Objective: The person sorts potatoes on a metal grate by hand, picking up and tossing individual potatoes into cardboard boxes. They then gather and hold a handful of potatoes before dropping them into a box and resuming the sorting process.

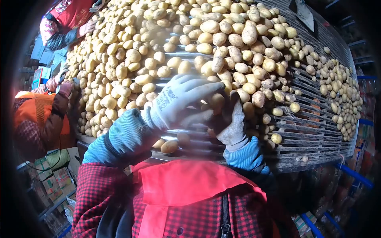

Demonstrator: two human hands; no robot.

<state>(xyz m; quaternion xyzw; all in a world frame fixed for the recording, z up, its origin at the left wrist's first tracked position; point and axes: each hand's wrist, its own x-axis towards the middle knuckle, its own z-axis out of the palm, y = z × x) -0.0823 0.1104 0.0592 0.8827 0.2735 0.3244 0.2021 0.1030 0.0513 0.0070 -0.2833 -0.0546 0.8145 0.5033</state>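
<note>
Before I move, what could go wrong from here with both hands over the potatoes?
The potato between the left hand and the right hand could slip; the hold is partly hidden, so I can't judge how secure it is. The small potato by the near edge might roll off. Gloved fingers could snag in the gaps between the slats if they reach down on the right.
</note>
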